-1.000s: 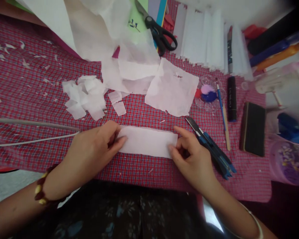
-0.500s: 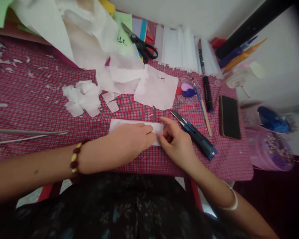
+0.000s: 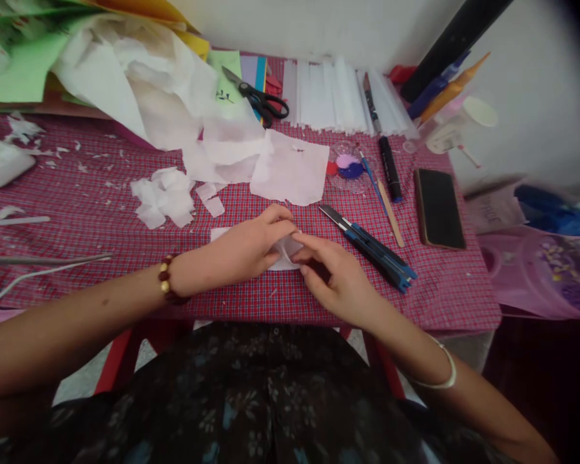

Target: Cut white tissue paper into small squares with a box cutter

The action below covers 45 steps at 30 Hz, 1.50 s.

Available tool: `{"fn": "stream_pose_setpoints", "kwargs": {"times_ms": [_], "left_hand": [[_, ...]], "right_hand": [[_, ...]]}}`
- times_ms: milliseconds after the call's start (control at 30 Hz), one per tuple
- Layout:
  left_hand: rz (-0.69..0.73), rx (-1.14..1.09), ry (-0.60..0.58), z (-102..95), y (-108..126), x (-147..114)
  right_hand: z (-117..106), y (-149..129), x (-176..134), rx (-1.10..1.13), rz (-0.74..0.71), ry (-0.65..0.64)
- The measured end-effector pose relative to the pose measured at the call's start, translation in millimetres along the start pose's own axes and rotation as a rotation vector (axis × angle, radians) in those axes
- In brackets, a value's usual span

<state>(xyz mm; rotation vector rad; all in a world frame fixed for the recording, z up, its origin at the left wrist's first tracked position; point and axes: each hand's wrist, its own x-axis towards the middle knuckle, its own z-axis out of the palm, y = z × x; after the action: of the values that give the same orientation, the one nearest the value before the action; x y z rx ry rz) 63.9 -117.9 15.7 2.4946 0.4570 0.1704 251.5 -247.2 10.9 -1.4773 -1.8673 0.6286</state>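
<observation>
A strip of white paper lies near the front edge of the table, its right end lifted and bent between my hands. My left hand, coming from the left, covers the strip's middle and pinches it near the right end. My right hand has its thumb and forefinger closed on that right end, the fingertips of both hands almost meeting. Just right of my right hand a blue and black utility knife rests with its blade out. A larger square of white paper lies beyond my hands.
Cut paper pieces lie to the left, with crumpled white sheets behind. Black-handled scissors, a row of white sticks, a black marker, a thin brush and a phone line the back and right.
Both hands have raised and bent the right end of the paper strip, which lay flat before. My left fingers have lifted into an arch. The view has shifted slightly.
</observation>
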Motion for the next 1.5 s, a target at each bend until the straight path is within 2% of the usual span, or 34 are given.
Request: {"fn": "stream_pose_setpoints", "kwargs": {"times_ms": [67, 133, 167, 267, 367, 567, 667, 833, 1133, 1333, 1500], "left_hand": [[0.004, 0.015, -0.021, -1.8, 1.0, -1.7], [0.012, 0.025, -0.011, -3.3, 1.6, -3.2], [0.022, 0.022, -0.005, -4.0, 1.8, -3.6], [0.029, -0.004, -0.002, -6.1, 2.8, -4.0], [0.018, -0.021, 0.001, -7.3, 5.3, -5.5], [-0.014, 0.036, 0.009, -4.0, 9.5, -15.1], [-0.036, 0.05, 0.009, -1.9, 10.4, -17.8], [-0.085, 0.052, 0.019, -1.9, 13.4, -14.9], [-0.122, 0.014, -0.053, -6.7, 15.6, -0.5], [-0.133, -0.024, -0.022, -6.3, 17.8, 1.0], [-0.137, -0.118, -0.017, -8.3, 16.8, -7.0]], "right_hand": [[-16.5, 3.9, -8.0, -0.09, -0.008, 0.042], [-35.6, 13.3, -21.9, -0.244, 0.064, 0.172], [-44.3, 19.6, -30.2, -0.339, 0.121, 0.191], [-59.9, 38.9, -54.1, -0.538, 0.253, 0.156], [-61.1, 49.6, -67.0, -0.604, 0.314, 0.138], [-65.4, 45.8, -64.0, -0.482, 0.325, 0.15], [-70.0, 41.5, -64.3, -0.398, 0.264, 0.096], [-69.0, 40.5, -68.8, -0.378, 0.195, -0.025], [-73.5, 44.9, -62.3, -0.343, 0.152, -0.103], [-77.0, 42.6, -49.9, -0.344, 0.135, -0.165], [-90.3, 46.5, -55.9, -0.321, 0.127, -0.122]]}}
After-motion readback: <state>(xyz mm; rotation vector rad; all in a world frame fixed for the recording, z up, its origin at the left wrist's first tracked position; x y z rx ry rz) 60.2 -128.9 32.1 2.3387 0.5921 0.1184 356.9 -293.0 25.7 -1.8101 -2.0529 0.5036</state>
